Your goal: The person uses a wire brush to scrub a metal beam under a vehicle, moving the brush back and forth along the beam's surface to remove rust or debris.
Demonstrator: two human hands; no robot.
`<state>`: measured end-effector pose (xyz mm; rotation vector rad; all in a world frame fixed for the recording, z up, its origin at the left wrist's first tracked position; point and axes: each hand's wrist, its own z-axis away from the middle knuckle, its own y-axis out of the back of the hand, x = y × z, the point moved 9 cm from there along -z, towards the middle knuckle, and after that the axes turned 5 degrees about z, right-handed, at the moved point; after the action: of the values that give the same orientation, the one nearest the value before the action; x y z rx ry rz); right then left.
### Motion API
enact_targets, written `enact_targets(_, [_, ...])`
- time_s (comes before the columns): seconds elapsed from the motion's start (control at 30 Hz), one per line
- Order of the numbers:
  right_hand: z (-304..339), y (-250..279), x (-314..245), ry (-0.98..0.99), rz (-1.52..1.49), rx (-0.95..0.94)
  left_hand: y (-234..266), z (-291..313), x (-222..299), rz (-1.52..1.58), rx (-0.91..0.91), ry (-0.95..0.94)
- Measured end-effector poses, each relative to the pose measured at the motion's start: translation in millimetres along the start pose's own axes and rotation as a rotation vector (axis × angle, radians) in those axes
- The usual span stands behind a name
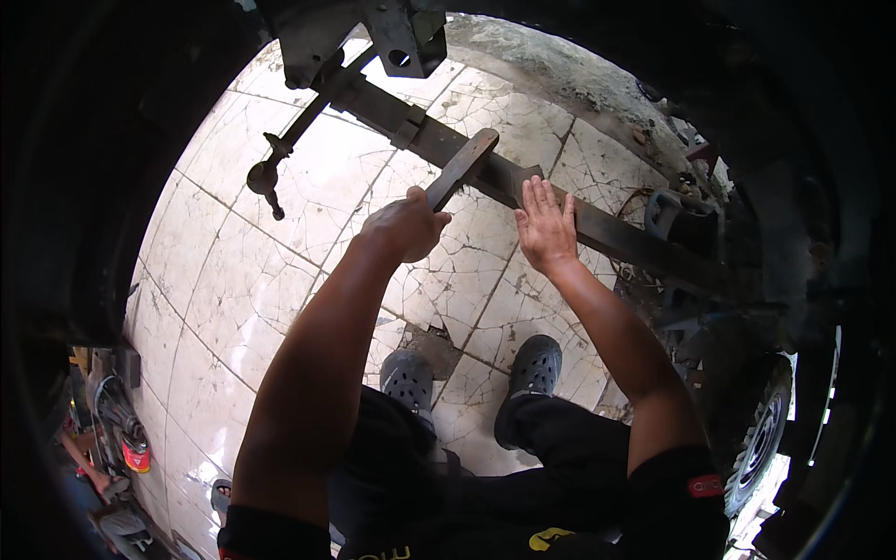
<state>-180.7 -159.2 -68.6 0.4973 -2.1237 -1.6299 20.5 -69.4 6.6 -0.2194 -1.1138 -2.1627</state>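
A long dark metal beam (607, 229) runs slantwise across the view, from the upper left to the lower right. My left hand (408, 226) is closed round the handle of what looks like a wire brush (464, 166), long and flat, whose far end lies over the beam. Its underside is mostly hidden. My right hand (546, 224) is open, palm down, its straight fingers reaching onto the beam. A small brownish piece (528, 175) shows beside those fingertips; I cannot tell whether it belongs to the beam.
A dark rod with a ball joint (263, 175) hangs at upper left, near a holed metal bracket (401, 58). Below are cracked white floor tiles (280, 280) and my grey clogs (534, 362). A tyre (761, 434) stands right; a red can (136, 455) and another person's arm (82, 459) are lower left.
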Motion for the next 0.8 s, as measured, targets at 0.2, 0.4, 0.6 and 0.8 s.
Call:
enact_targets(0.2, [31,6,5,0.193,0.017,0.030,8,-8,-22,-0.101,0.123,-0.092])
enact_targets(0.4, [22,12,-3,0.219,0.077,-0.004,2,-8,-6,-0.025,0.072,-0.073])
enact_targets(0.6, [40,7,1,0.226,0.075,-0.032,7,-1,-15,-0.025,0.072,-0.034])
enact_targets(0.8, [33,12,-2,0.219,0.067,-0.050,2,-10,-8,-0.062,0.110,-0.076])
